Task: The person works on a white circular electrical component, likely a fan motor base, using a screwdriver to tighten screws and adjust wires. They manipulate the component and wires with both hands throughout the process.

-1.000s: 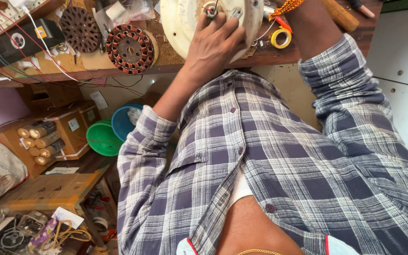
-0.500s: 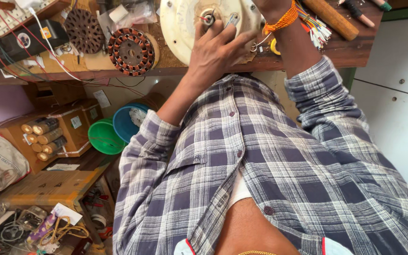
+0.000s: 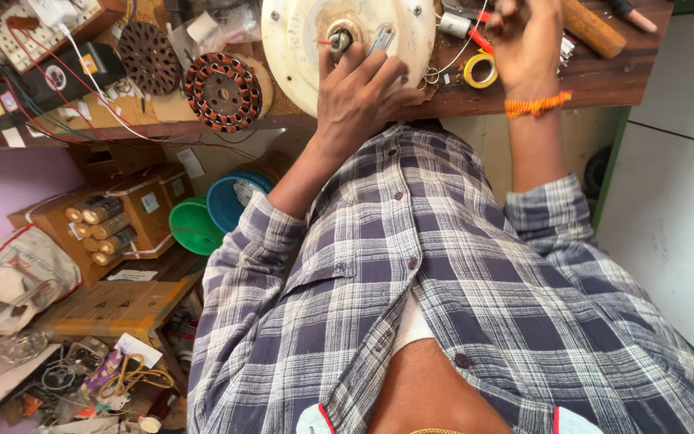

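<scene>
Since a sec ago the right hand (image 3: 528, 44) has lifted off the round cream metal fan-motor cover (image 3: 347, 48) and gone toward the bench's far edge, fingers curled among small parts; can't tell what it grips, if anything. Left hand (image 3: 359, 92) stays on the cover w/ fingers part-open, tips at the steel centre shaft (image 3: 339, 38), so work looks like it's shifting to fetching a bit. Cover sits at the wooden workbench (image 3: 604, 72) front edge, smooth, scuffed. Yellow tape roll (image 3: 479, 70) just beside it; copper-wound ribbed stator (image 3: 222, 91) near left.
</scene>
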`<state>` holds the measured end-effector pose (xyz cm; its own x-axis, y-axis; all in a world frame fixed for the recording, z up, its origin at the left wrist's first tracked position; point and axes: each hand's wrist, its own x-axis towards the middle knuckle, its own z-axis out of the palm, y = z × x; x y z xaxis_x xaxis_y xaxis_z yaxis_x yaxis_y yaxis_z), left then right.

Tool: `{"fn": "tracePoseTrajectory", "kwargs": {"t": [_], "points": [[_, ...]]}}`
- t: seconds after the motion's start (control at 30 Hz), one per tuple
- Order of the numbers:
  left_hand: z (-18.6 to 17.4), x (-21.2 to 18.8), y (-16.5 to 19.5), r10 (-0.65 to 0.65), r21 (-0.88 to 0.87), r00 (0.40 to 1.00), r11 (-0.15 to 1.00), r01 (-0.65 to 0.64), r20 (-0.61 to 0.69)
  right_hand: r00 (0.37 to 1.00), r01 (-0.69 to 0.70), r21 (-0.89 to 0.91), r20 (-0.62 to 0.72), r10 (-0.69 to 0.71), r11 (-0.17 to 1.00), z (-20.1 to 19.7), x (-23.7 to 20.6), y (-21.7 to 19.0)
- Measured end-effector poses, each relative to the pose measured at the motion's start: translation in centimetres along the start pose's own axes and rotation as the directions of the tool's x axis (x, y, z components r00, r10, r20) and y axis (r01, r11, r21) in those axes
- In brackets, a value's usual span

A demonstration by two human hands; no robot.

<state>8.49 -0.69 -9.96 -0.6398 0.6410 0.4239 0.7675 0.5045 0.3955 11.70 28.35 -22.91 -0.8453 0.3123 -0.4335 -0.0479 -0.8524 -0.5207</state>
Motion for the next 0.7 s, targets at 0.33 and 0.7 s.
{"fn": "tracePoseTrajectory", "kwargs": {"t": [0.33,0.7], "points": [[0.0,-0.2,-0.3,0.014,0.068,0.999,0.998,-0.017,0.045,0.993,-0.073,-0.135,-0.101,0.059,0.988,-1.4,-3.7,3.8],[0.6,-0.3,-0.5,0.021,0.109,1.0,0.994,-0.019,-0.014,0.999,-0.032,-0.227,0.036,0.041,0.973,-0.7,-3.0,3.2]]}}
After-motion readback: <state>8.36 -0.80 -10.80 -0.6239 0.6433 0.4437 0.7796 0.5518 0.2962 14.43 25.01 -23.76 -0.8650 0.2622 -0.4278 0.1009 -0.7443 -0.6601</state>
